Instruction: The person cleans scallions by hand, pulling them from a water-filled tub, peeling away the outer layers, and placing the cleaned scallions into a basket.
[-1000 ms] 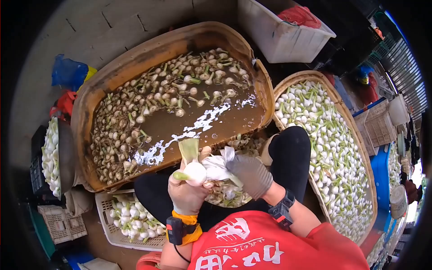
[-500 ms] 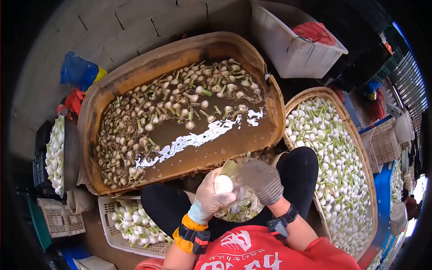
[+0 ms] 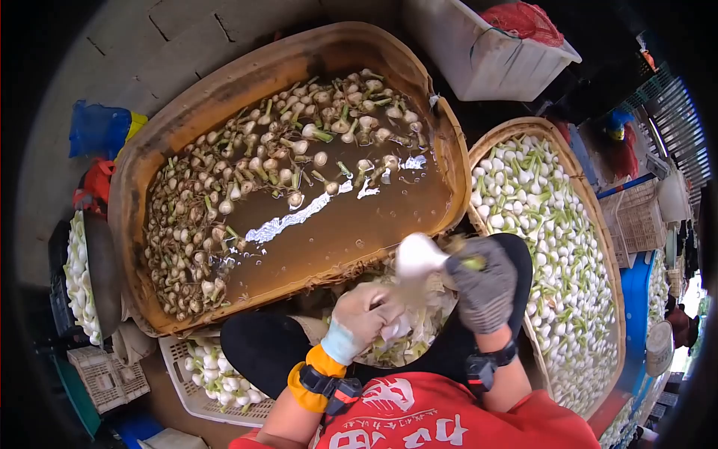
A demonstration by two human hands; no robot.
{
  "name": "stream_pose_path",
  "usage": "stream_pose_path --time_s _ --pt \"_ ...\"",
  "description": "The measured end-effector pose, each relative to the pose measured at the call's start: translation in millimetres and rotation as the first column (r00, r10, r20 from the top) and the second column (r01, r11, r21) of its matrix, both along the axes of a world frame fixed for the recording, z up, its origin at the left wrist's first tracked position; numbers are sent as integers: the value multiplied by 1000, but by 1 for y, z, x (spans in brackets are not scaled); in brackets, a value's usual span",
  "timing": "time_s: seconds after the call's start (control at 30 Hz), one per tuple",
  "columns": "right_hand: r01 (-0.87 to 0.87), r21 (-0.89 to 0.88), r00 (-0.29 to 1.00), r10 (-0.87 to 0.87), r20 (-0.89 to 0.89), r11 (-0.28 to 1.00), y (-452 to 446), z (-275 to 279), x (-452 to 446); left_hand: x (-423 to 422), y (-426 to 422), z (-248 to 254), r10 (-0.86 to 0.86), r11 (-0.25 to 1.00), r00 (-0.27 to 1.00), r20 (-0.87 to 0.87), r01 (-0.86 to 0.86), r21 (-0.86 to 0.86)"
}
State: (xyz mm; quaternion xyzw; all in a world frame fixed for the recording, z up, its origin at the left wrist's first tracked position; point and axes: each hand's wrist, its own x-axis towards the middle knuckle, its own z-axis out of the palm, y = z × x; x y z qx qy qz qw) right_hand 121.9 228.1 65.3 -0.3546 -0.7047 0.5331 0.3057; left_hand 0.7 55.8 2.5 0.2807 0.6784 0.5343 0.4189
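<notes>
My right hand [image 3: 486, 288], in a grey striped glove, grips a white garlic bulb [image 3: 420, 256] by its green stem. The bulb points left, level with the near edge of the water tub, and is slightly blurred. Lower and to the left, my left hand [image 3: 360, 318] wears a pale glove with its fingers curled together. Pale, smeared bits show by its fingertips, and what it pinches is unclear. Beneath both hands, between my knees, lies a heap of garlic peelings [image 3: 419, 333].
Ahead stands a big brown tub [image 3: 329, 273] of muddy water with unpeeled garlic floating in it. To the right, a long basket [image 3: 598, 224] is full of white garlic. A white crate [image 3: 176, 374] of bulbs sits at lower left; a white bin [image 3: 493, 71] stands at back right.
The white bulb has gone from my left hand to my right, which has moved up and right. My left hand has closed, slightly lower. The view has shifted a little.
</notes>
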Motion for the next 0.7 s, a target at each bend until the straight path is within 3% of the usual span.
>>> stream_pose_path --time_s 0.03,0.07,0.1,0.13,0.17,0.2,0.23,0.3,0.33,0.37,0.4,0.43,0.47,0.5,0.53,0.57,0.63,0.7 --pt "153 44 987 -151 -45 987 14 8 6 -2 -7 -10 -201 971 980 14 201 -128" --pt "305 396 940 -341 22 866 30 13 12 6 -16 -26 -96 972 931 -353 164 166" --pt "408 541 893 -444 -70 735 52 4 25 8 -20 -28 -97 974 931 -353 162 161" --pt "511 434 857 -482 -184 742 66 3 37 8 -22 -30 -319 944 819 -478 320 -82" --pt "547 409 823 -558 -106 730 70 8 46 9 -25 -32 -537 843 657 -529 420 -336" --pt "496 375 867 -470 -165 783 69 8 46 6 -31 -32 -618 786 551 -561 411 -462" --pt "440 347 896 -383 -223 828 70 7 46 -4 -31 -35 -624 781 551 -555 417 -464" --pt "238 314 970 -238 -41 919 59 -3 33 -39 -16 -22 -513 857 776 -366 487 -170" --pt "127 177 991 -133 27 976 50 -11 23 -55 -15 -18 -398 912 820 -411 403 -78" --pt "-30 230 991 -1 135 973 43 -15 10 -62 -11 -14 -146 976 928 -344 79 -201" --pt "-171 140 976 148 157 975 35 -24 -5 -83 -2 -18 -37 985 755 -655 -84 -153" --pt "-335 14 920 324 219 942 29 -35 -18 -106 6 -22 89 967 741 -666 -224 -121" --pt "-468 -5 868 460 188 884 22 -43 -32 -139 3 -47 50 958 572 -819 -259 -123" --pt "-582 -91 804 588 90 808 12 -66 -41 -171 4 -62 -131 878 529 -838 -331 -346" --pt "-658 -26 748 656 102 753 4 -78 -50 -198 2 -79 -238 736 560 -793 -429 -524" --pt "-651 -41 752 652 101 758 -3 -89 -57 -221 -2 -99 -180 660 649 -740 -478 -580" --pt "-726 -265 611 772 178 635 -14 -109 -65 -267 14 -124 41 499 865 -499 -451 -740" --pt "-705 -356 587 787 192 613 -17 -116 -69 -305 17 -178 62 519 853 -518 -471 -713"
